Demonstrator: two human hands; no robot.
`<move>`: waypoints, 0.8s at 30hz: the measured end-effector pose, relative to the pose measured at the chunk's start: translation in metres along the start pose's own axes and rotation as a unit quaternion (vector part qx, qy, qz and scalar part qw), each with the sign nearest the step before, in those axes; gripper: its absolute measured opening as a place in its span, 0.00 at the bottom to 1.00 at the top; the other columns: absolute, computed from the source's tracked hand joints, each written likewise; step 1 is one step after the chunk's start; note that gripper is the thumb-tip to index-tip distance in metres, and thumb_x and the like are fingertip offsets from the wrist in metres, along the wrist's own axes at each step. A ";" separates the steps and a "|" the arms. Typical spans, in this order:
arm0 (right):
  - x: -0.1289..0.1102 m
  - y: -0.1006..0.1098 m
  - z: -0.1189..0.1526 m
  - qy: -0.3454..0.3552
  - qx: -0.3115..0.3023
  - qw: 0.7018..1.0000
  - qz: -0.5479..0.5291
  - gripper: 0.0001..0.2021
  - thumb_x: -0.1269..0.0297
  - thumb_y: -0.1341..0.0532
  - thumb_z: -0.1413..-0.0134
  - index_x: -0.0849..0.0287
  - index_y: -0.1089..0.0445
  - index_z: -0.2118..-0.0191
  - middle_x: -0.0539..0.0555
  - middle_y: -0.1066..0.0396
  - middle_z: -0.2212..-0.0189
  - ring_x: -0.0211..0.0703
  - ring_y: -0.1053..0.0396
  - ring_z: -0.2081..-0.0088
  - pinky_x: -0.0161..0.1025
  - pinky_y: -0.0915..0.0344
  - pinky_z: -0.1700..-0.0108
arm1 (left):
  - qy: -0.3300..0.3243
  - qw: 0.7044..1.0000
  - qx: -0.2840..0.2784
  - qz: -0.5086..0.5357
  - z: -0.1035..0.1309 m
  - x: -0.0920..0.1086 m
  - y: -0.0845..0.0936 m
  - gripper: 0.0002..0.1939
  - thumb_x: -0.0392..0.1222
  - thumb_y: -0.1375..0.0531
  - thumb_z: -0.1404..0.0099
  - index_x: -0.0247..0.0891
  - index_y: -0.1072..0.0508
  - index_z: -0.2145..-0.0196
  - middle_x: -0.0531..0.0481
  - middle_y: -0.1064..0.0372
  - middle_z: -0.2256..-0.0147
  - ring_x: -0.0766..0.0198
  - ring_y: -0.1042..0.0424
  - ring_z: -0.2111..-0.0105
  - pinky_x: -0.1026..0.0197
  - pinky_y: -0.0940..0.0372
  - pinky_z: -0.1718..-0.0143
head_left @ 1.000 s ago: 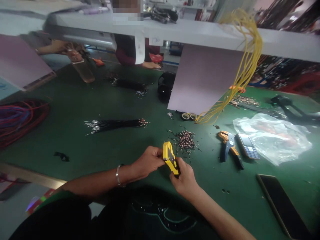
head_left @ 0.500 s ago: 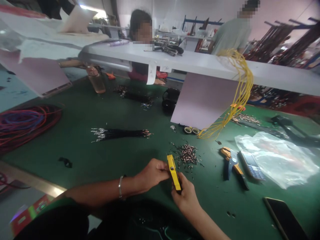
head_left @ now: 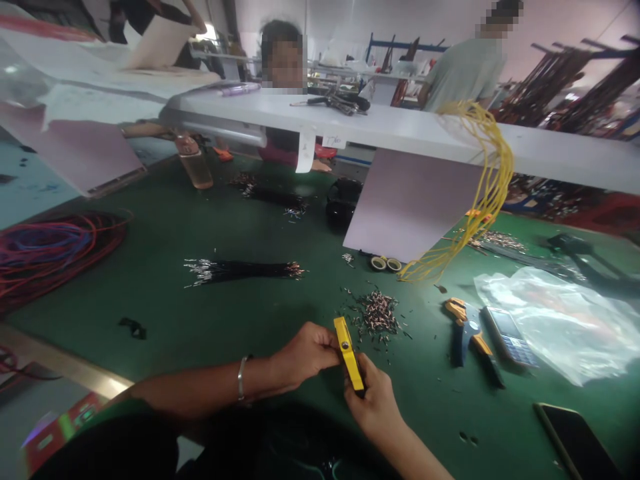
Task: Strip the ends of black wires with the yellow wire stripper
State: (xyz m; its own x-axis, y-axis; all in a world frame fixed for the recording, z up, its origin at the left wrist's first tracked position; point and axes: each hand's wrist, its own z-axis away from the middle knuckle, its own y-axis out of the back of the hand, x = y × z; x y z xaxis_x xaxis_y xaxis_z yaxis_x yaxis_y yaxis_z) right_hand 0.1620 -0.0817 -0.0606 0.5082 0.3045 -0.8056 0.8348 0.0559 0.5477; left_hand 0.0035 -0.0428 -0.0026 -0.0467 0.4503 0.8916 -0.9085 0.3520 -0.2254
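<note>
A yellow hand tool [head_left: 349,353] stands at a slant near the table's front edge, with my right hand [head_left: 373,393] wrapped round its lower part. My left hand [head_left: 307,353] is closed in a pinch against the tool's left side; whatever lies between its fingers is too small to make out. Just beyond the tool is a heap of small dark and coppery pieces [head_left: 379,313]. A bundle of black wires [head_left: 245,269] with bare ends lies farther left on the green table [head_left: 200,327].
Right of my hands lie orange-handled pliers [head_left: 470,330], a keypad phone [head_left: 510,335], a clear plastic bag [head_left: 575,327] and a dark smartphone [head_left: 575,437]. Yellow wires [head_left: 495,180] hang from a white shelf [head_left: 400,127]. A person [head_left: 284,57] is behind it. Coiled wires [head_left: 55,247] lie left.
The view has shifted slightly, so the table items sit a little lower and farther right. Both hands remain at the yellow tool. Another person's arm now shows at the upper left.
</note>
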 end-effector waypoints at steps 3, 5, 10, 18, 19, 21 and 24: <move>0.002 0.000 -0.001 0.021 -0.001 1.000 0.015 0.02 0.70 0.48 0.55 0.57 0.40 0.72 0.46 0.38 0.82 0.36 0.39 0.82 0.32 0.44 0.78 | 0.007 1.000 0.009 -0.002 0.001 0.002 0.000 0.03 0.34 0.36 0.52 0.32 0.23 0.78 0.59 0.43 0.85 0.74 0.50 0.83 0.66 0.50 0.77; 0.003 0.001 -0.001 0.025 -0.013 0.999 0.028 0.02 0.69 0.47 0.51 0.57 0.40 0.72 0.47 0.37 0.82 0.36 0.39 0.82 0.32 0.44 0.78 | 0.007 1.000 0.013 -0.001 0.001 0.003 0.000 0.03 0.34 0.37 0.52 0.32 0.23 0.78 0.59 0.42 0.85 0.75 0.50 0.83 0.67 0.51 0.78; 0.002 0.005 -0.001 0.026 -0.043 0.997 0.061 0.05 0.68 0.47 0.45 0.58 0.38 0.71 0.47 0.36 0.82 0.37 0.37 0.82 0.33 0.44 0.78 | 0.010 1.000 0.026 0.015 0.000 0.004 -0.002 0.03 0.33 0.38 0.53 0.32 0.24 0.80 0.59 0.42 0.86 0.74 0.47 0.82 0.67 0.49 0.77; 0.010 -0.006 0.003 0.027 0.022 0.998 0.056 0.02 0.68 0.46 0.50 0.57 0.39 0.72 0.47 0.36 0.83 0.38 0.38 0.83 0.33 0.43 0.78 | -0.023 0.999 -0.007 0.024 -0.002 -0.008 0.001 0.05 0.34 0.36 0.51 0.31 0.21 0.75 0.51 0.27 0.76 0.69 0.33 0.73 0.66 0.41 0.68; 0.010 -0.006 0.003 0.021 0.026 0.998 0.051 0.02 0.68 0.46 0.51 0.57 0.40 0.73 0.47 0.37 0.83 0.38 0.39 0.83 0.33 0.44 0.79 | -0.024 0.999 -0.008 0.023 -0.002 -0.009 0.001 0.04 0.34 0.36 0.51 0.31 0.22 0.75 0.52 0.27 0.76 0.69 0.33 0.73 0.66 0.40 0.68; 0.009 -0.007 0.003 0.006 0.021 0.999 0.034 0.02 0.68 0.46 0.52 0.56 0.40 0.73 0.47 0.38 0.83 0.38 0.39 0.83 0.33 0.44 0.79 | -0.027 0.999 -0.009 0.016 -0.003 -0.010 0.002 0.04 0.34 0.37 0.50 0.32 0.22 0.75 0.53 0.28 0.77 0.69 0.33 0.74 0.67 0.40 0.68; 0.007 -0.006 0.001 -0.018 0.014 1.000 0.017 0.01 0.68 0.46 0.54 0.56 0.41 0.74 0.47 0.38 0.83 0.38 0.40 0.82 0.33 0.44 0.78 | -0.034 0.999 -0.011 -0.001 -0.004 -0.010 0.002 0.04 0.33 0.38 0.49 0.32 0.22 0.75 0.54 0.29 0.78 0.69 0.34 0.74 0.67 0.40 0.68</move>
State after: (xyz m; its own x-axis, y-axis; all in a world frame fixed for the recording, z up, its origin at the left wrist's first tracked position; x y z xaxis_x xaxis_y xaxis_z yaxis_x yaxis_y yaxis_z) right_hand 0.1611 -0.0810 -0.0698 0.5432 0.2722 -0.7943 0.8224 0.0184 0.5687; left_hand 0.0036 -0.0431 -0.0134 -0.0725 0.3936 0.9164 -0.8991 0.3720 -0.2309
